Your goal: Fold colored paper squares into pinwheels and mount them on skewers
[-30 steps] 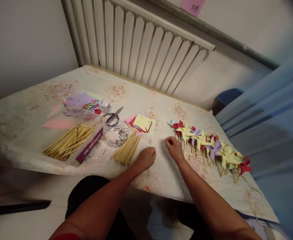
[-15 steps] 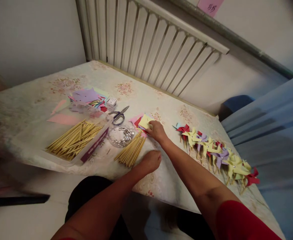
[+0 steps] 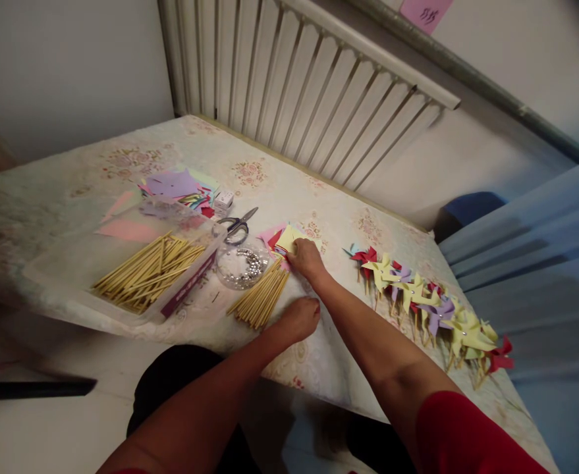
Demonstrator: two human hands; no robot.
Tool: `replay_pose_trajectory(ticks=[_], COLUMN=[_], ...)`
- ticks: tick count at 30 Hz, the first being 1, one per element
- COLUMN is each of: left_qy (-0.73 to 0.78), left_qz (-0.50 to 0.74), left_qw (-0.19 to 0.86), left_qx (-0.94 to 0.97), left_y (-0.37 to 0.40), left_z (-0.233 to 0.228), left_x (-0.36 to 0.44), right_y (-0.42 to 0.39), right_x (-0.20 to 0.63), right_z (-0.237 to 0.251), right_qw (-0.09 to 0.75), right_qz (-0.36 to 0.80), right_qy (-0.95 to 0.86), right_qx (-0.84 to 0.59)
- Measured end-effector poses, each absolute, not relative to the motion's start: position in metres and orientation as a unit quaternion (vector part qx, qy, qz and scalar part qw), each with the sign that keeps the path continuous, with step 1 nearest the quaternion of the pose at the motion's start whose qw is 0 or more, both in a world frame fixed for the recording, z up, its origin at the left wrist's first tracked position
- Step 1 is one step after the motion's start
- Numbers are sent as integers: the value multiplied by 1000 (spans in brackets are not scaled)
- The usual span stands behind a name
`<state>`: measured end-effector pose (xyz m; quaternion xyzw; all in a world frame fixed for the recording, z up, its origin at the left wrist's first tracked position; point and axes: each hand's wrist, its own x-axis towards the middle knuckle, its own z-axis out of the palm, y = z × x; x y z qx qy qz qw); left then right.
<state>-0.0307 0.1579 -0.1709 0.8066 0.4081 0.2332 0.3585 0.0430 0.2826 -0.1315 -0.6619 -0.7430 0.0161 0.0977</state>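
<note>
**Right hand on the paper stack, left hand idle by the sticks**

Head view:

- Right hand reaches across to the small stack of coloured paper squares. Fingers curled down onto the yellow top sheet; looks like a pinch on its near edge, but fingertips are hidden, so can't confirm grip.
- Left hand rests on the worktop near its front edge, loosely closed, holding nothing visible. Just right of the loose bundle of wooden sticks.
- Clear dish of silver pins sits between the bundle and the paper stack, touching or nearly touching both.
- Scissors lie just behind the dish, closed.
- Clear tray with more sticks to the left; further paper scraps behind it.
- Row of finished pinwheels to the right, well apart from both hands, running toward the worktop's right edge.

Risks, as I judge them:

- Sheets are thin and stacked skewed: the pinch may lift two at once or fan the stack.
- Right forearm crosses low near the dish; a drag back could knock it and scatter pins.
- Loose stick bundle sits near the front edge; a nudge from the left hand could roll sticks off.
</note>
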Motion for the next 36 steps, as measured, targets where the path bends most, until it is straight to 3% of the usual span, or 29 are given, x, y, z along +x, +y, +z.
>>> replay_pose_trajectory(ticks=[21, 36], left_qy=[406, 393], left_qz=[202, 233], left_qw=[357, 376], left_qx=[816, 806], left_y=[157, 158], left_z=[-163, -169], left_x=[-35, -34], right_y=[287, 300], right_x=[45, 71], right_z=[-120, -125], right_qw=[108, 264], right_qz=[66, 104], right_qy=[-702, -593], right_qx=[-701, -754])
